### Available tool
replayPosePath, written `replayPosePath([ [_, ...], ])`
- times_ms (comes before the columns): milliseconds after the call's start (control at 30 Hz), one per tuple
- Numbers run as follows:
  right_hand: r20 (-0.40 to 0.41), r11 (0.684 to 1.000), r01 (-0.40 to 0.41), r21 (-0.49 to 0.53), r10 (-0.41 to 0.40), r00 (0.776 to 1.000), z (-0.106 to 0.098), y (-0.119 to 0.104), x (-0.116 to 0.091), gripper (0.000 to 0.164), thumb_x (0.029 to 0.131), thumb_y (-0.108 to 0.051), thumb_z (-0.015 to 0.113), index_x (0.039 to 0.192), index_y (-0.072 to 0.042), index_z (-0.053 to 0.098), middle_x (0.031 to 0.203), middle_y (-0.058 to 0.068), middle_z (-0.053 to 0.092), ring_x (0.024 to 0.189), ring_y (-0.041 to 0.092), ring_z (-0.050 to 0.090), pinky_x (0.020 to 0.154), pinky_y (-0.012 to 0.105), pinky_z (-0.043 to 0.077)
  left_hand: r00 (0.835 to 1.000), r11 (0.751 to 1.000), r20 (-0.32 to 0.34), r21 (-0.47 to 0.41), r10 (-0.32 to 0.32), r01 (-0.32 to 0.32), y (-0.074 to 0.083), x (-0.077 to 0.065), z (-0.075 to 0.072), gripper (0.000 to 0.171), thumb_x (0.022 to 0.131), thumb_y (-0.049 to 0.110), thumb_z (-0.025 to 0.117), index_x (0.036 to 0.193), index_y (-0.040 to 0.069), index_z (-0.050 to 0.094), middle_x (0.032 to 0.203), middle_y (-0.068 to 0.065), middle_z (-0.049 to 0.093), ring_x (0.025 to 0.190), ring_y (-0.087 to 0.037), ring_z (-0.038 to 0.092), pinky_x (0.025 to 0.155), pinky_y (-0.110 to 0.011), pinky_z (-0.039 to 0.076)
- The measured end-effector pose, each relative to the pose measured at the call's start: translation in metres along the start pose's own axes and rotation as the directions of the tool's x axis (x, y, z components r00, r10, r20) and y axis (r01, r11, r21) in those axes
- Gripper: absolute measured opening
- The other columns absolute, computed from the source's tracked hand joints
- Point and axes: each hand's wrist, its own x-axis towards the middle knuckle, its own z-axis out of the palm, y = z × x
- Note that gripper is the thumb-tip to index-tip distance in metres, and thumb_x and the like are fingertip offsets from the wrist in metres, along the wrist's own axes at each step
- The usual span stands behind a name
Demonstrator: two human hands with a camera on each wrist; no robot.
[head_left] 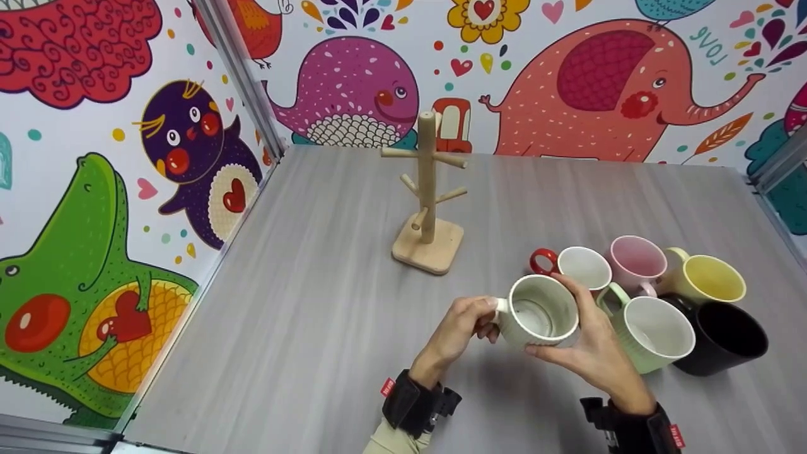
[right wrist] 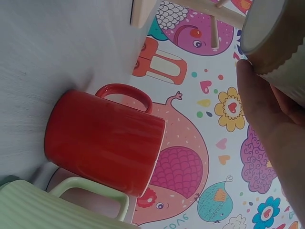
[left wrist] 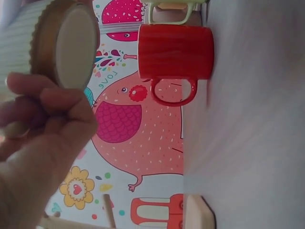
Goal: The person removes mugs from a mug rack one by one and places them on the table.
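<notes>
A ribbed off-white mug (head_left: pixel 533 315) is held up between both hands, its mouth tipped toward the head camera. My left hand (head_left: pixel 463 325) pinches the mug's handle on the left side. Around the opposite side, my right hand (head_left: pixel 596 343) grips the body with thumb and fingers spread near the rim. The wrist views show the mug's pale base with a brown band above it, raised over the table. Just behind it in the head view stands a red mug (left wrist: pixel 176 51) with a white inside. A light green ribbed mug (head_left: pixel 652 334) stands right beside my right hand.
A pink mug (head_left: pixel 637 260), a yellow mug (head_left: pixel 712 279) and a black mug (head_left: pixel 725 337) stand close together at the right. Farther back, a wooden mug tree (head_left: pixel 427 189) with bare pegs rises from a square base. Printed panels border the grey table (head_left: pixel 302 284).
</notes>
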Motion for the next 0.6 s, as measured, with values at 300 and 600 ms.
replayPosePath([
  [300, -0.029, 0.999, 0.032, -0.032, -0.033, 0.999, 0.0009, 0.0024, -0.0003, 0.103, 0.045, -0.003, 0.097, 0.136, 0.006, 0.051, 0.121, 0.017, 0.065, 0.109, 0.007, 0.055, 0.092, 0.018, 0.037, 1.0, 0.999, 0.012, 0.024, -0.022, 0.022, 0.0032, 0.0008, -0.0036, 0.038, 0.1, 0.018, 0.043, 0.071, -0.006, 0.038, 0.061, 0.005, 0.037, 0.052, -0.006, 0.036, 0.05, -0.02, 0.034],
  [600, -0.102, 0.999, 0.032, -0.015, -0.033, 0.994, 0.0002, 0.006, -0.0036, 0.101, 0.042, 0.002, 0.097, 0.133, 0.008, 0.052, 0.122, 0.012, 0.063, 0.109, 0.007, 0.056, 0.093, 0.018, 0.038, 0.984, 0.935, -0.156, 0.354, 0.084, -0.023, 0.0081, 0.0011, -0.0082, 0.02, 0.102, 0.021, 0.056, 0.1, 0.001, 0.06, 0.066, -0.002, 0.059, 0.057, -0.007, 0.052, 0.058, -0.021, 0.04],
])
